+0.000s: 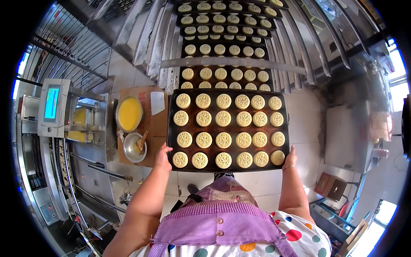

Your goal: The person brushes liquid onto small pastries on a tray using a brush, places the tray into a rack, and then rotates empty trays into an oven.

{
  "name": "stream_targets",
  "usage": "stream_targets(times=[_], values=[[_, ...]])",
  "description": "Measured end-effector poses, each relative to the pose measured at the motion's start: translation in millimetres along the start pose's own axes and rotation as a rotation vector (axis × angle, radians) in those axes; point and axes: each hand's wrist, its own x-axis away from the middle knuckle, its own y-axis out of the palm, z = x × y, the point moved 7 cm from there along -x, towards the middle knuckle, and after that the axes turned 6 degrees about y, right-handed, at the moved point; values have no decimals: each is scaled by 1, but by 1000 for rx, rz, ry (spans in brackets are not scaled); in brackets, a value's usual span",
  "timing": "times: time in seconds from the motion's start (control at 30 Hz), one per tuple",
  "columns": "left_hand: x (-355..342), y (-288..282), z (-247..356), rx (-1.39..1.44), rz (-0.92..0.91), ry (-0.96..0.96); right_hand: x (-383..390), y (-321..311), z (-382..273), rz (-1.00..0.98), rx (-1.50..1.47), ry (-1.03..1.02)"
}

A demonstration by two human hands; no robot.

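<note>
A dark baking tray [212,128] is held level in front of me by its near corners. Rows of round, pale mooncakes [223,140] with stamped tops cover it. My left hand [163,156] grips the tray's left side near the corner, thumb along the edge. On the opposite side my right hand [290,157] holds the near right corner, a bracelet on its wrist. The fingers of both hands are mostly hidden beneath the tray. Just beyond the tray's far edge stands a metal rack [235,61], with more trays of mooncakes stacked on its levels.
Left of the tray, a bowl of yellow liquid [129,114] and a smaller metal bowl with a brush [140,143] stand on cardboard [150,128]. Farther left is a machine with a lit screen [52,103]. A brown box [330,187] sits at the right.
</note>
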Motion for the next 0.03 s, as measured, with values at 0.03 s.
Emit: stream_targets(times=[0.03], values=[[-2,10,-7,0,-17,-3,-7,-7,1,11,-23,5]])
